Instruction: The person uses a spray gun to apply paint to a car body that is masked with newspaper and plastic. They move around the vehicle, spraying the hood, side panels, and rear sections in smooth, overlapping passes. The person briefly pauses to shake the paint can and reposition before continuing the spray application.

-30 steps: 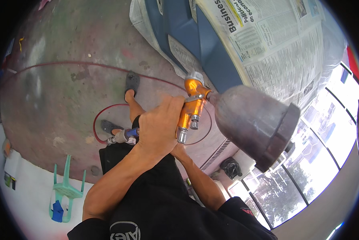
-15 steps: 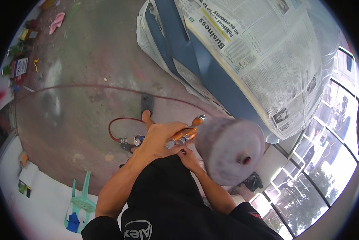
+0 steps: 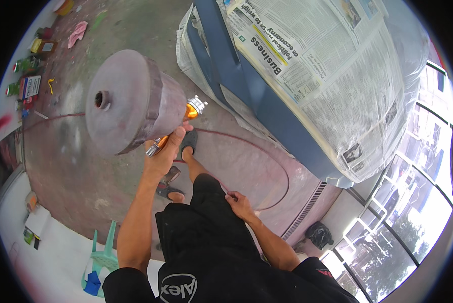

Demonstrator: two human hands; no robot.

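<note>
A person's left hand (image 3: pixel 165 154) is wrapped fully around the orange handle of a spray gun (image 3: pixel 178 126), lifting it so that the big grey-mauve paint cup (image 3: pixel 130 101) tips over sideways, its lid and small vent hole turned up toward the camera and its chrome nozzle end pointing away from the hand, toward the car. The right hand (image 3: pixel 240 204) holds no tool; its fingers are loosely curled and pinch at the edge of the black shorts (image 3: pixel 206 222) on the thigh, below and to the right of the gun hand. Just beyond the raised gun, up and to the right of both hands, stands a blue car panel (image 3: pixel 246 86) masked with sheets of newspaper (image 3: pixel 327 76). A thin red air hose (image 3: pixel 267 156) loops over the stained concrete floor between the hands and the car. Far to the left of the gun hand, paint cans and bottles (image 3: pixel 27 76) line the wall; a green plastic stool (image 3: pixel 103 257) sits below the left elbow. Judging by the tilted cup, the step in hand looks like shaking or checking the loaded gun; the next move would call for righting the cup and squaring the nozzle to the bare blue strip.
</note>
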